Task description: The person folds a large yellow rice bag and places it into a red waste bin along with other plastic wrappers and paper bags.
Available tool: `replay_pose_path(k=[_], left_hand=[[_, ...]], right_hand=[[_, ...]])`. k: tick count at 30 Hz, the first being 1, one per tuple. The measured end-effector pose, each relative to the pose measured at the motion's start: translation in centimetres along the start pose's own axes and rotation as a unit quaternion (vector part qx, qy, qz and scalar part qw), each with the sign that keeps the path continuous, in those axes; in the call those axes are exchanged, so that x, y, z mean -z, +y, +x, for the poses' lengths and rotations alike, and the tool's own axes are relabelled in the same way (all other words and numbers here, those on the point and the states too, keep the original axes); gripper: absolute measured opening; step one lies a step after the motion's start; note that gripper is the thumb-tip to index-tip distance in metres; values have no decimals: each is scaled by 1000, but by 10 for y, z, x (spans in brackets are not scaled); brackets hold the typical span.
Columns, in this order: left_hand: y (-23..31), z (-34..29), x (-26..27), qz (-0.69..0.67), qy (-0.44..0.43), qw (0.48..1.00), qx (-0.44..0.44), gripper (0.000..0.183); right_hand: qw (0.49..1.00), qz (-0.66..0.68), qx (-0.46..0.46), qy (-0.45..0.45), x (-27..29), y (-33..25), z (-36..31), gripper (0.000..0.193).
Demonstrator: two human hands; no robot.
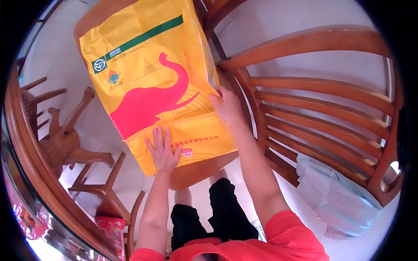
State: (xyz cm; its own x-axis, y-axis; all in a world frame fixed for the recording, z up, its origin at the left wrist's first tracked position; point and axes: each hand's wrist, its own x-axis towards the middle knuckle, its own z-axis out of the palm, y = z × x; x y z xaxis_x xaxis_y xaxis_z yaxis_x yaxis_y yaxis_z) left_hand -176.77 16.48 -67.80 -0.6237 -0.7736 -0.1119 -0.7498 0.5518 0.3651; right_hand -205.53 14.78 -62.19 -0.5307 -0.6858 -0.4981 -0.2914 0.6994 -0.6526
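Note:
A large, flat yellow sack [143, 52] printed with a pink elephant lies on a brown wooden seat [196, 174]. Its near end is turned up over the front as a folded flap [204, 143]. My left hand [164, 152] rests flat on this flap, fingers stretched out and slightly spread. At the sack's right edge, by the upper corner of the flap, my right hand [226, 105] has its fingers closed on the material. The fingertips under that edge are partly hidden.
To the right stands a slatted wooden chair back [322, 87], with pale blue plastic sheeting [335, 191] below it. Wooden chairs [102, 187] and a carved wooden base [61, 148] are at the left, beside a table edge [39, 169]. A red packet [111, 230] sits near the lower left.

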Motion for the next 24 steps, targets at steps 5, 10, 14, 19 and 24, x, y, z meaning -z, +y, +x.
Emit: replay_pose_path(k=[5, 10, 14, 19, 24], left_hand=[[-1, 0, 1, 12, 2, 1000, 6, 74], [4, 2, 3, 4, -4, 1000, 4, 74], [3, 1, 3, 5, -2, 1000, 6, 75], [4, 2, 2, 9, 2, 1000, 5, 75], [3, -1, 1, 9, 0, 1000, 10, 76]], right_hand=[[988, -76, 103, 88, 4, -44, 17, 37], [991, -46, 103, 75, -15, -50, 63, 35], [995, 39, 72, 52, -8, -54, 72, 31], [967, 256, 3, -8, -18, -33, 90, 30], [985, 153, 73, 23, -21, -25, 93, 33]])
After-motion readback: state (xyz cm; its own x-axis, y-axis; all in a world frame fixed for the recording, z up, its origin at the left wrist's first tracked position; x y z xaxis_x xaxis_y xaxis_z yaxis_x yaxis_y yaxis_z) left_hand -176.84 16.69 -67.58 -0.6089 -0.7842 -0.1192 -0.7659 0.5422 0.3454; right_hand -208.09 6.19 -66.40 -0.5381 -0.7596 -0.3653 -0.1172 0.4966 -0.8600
